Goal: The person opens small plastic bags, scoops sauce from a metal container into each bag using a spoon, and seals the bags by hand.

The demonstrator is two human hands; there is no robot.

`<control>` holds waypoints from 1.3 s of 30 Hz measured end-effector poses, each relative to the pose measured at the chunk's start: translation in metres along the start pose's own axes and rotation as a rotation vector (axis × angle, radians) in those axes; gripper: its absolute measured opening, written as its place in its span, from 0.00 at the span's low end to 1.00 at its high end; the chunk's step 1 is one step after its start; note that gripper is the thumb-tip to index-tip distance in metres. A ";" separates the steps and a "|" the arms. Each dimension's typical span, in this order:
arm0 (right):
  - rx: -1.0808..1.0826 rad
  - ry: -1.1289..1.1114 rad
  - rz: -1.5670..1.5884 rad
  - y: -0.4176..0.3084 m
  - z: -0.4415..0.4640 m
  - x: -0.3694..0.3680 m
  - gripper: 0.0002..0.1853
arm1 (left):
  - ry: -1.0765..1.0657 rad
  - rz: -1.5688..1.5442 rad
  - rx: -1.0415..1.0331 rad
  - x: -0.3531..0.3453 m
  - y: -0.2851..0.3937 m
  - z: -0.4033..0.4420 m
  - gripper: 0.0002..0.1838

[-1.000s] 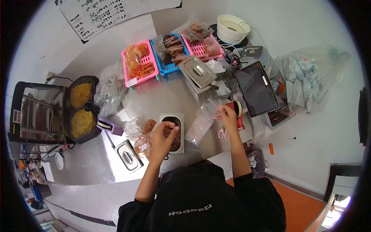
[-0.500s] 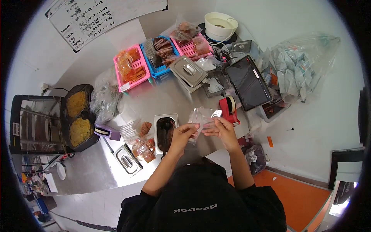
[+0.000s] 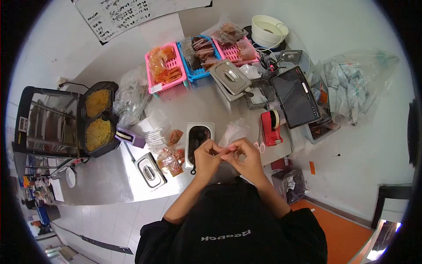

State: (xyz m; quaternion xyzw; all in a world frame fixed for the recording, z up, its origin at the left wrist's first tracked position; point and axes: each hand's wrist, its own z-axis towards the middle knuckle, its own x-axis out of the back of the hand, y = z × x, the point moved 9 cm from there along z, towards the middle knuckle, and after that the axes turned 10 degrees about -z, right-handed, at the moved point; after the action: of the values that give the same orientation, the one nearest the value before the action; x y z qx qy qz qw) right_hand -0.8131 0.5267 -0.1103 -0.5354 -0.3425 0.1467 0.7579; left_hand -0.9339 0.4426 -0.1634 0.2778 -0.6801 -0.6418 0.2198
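Observation:
My left hand (image 3: pixel 208 159) and my right hand (image 3: pixel 244 159) meet over the front of the steel table, thumbs and fingers pinched together. Between them is a thin clear plastic bag, mostly hidden by the fingers. Just beyond my fingertips, more clear plastic bags (image 3: pixel 236 131) lie on the table. Left of them stands a steel food pan (image 3: pixel 189 136) of dark filling, with a black-handled utensil in it. Small filled packets (image 3: pixel 170 159) lie further left, near a steel lid (image 3: pixel 150 170).
A red tape dispenser (image 3: pixel 271 132) and scissors (image 3: pixel 260 146) sit to the right, below a tablet (image 3: pixel 295 97). Pink (image 3: pixel 154 87) and blue baskets (image 3: pixel 198 75) of packets stand at the back. On the left are a purple tape dispenser (image 3: pixel 130 137) and a two-part dark tray (image 3: pixel 115 127).
My hands have come together from holding the clear bag apart, fingertips now touching. The whole view has shifted, so the table things appear further right.

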 end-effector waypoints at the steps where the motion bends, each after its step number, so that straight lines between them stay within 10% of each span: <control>1: -0.016 0.015 0.044 0.003 0.000 -0.005 0.16 | 0.007 -0.025 -0.014 0.002 -0.001 0.000 0.13; 23: -0.103 -0.284 0.164 -0.001 0.012 -0.013 0.06 | -0.415 -0.444 0.418 -0.020 0.024 -0.014 0.08; 29: 0.085 -0.449 -0.205 -0.026 0.011 -0.026 0.05 | -0.489 -0.141 0.218 -0.021 0.032 -0.015 0.05; 32: 0.054 -0.018 -0.474 -0.019 0.011 -0.006 0.04 | -0.348 0.646 -0.326 -0.013 0.063 -0.011 0.04; 39: 0.069 0.155 -0.135 -0.013 0.018 -0.012 0.06 | 0.001 0.107 -0.366 -0.001 0.068 -0.002 0.05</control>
State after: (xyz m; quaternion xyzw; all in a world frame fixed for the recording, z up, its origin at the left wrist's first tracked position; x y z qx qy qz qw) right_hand -0.8356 0.5278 -0.0992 -0.4945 -0.3126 0.0652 0.8084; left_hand -0.9386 0.4428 -0.0954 0.1970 -0.5659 -0.7420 0.3006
